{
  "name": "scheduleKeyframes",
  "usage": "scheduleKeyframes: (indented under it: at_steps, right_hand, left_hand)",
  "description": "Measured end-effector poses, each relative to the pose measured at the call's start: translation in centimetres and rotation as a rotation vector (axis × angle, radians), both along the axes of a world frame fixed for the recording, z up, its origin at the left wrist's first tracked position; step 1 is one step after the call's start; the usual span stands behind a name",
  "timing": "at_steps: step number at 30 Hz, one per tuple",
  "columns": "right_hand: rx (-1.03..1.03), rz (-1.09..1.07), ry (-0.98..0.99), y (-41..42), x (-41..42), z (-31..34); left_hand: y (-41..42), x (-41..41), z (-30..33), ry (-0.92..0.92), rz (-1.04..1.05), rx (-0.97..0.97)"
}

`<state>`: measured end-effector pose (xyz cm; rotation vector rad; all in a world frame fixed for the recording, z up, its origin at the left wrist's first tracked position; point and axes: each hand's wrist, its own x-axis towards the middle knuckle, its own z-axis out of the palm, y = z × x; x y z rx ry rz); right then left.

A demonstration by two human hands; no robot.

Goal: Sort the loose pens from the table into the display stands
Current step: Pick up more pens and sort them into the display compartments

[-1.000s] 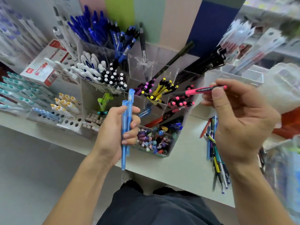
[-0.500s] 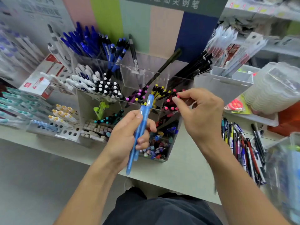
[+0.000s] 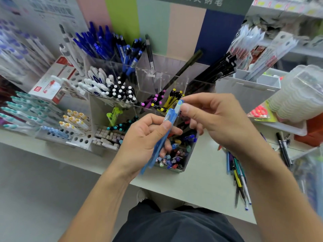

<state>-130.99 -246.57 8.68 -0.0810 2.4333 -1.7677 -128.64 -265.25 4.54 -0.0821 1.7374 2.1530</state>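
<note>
The two light-blue pens [image 3: 161, 137] sit in the left hand [image 3: 145, 140], over the front edge of the clear acrylic stand [image 3: 185, 165] and its bin of mixed small pieces, near frame centre. Change logged: a second ago the right hand [image 3: 218, 119] carried a pink pen at about 2 o'clock from the left hand; half a second ago that hand was at the pink-capped compartment; now the pink pen is out of its fingers and I judge it delivered, so one more loose pen counts as sorted. The right hand has since crossed to the blue pair, thumb and forefinger pinching the top end of the upper pen, remaining fingers loosely curled behind. The left-hand fingers are wrapped round the mid-barrels, thumb pressed across the front. Long axis of the pair runs from about 7 o'clock, low end by the left wrist, to about 1 o'clock, upper capped end by the yellow-and-black pens [image 3: 173, 100]. Which end carries the writing tip I cannot tell; blur hides it. My reading: the right hand is about to draw one blue pen free for placing. Outward: the loose pens [image 3: 238, 175] lie on the white table [image 3: 201, 187] at 4 o'clock, well apart from the stand, so plenty remains.
</note>
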Motion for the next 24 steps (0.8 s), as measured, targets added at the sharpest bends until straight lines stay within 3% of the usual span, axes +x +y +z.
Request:
scheduleKeyframes:
  at_steps: [7, 14, 17, 21, 24]
  right_hand:
    - [-0.216, 0.049, -0.155, 0.0, 0.4, -1.8]
    - [-0.294, -0.137, -0.008, -0.1, 1.7, -2.2]
    - [-0.278, -0.224, 0.051, 0.1, 1.4, -1.5]
    - [-0.150, -0.065, 0.048, -1.1, 1.6, -1.5]
    - [-0.152, -0.097, 0.064, -1.8, 1.4, -1.9]
  left_hand:
    - [0.0, -0.1, -0.9, 0.101, 0.040, -0.116]
    - [-0.7, 0.1, -1.2, 0.132, -0.098, -0.175]
    - [-1.7, 0.1, -1.1, 0.164, -0.021, -0.232]
    - [-1.9, -0.1, -1.0, 0.192, 0.068, -0.220]
    - [-1.5, -0.6, -1.0, 0.242, 0.075, -0.272]
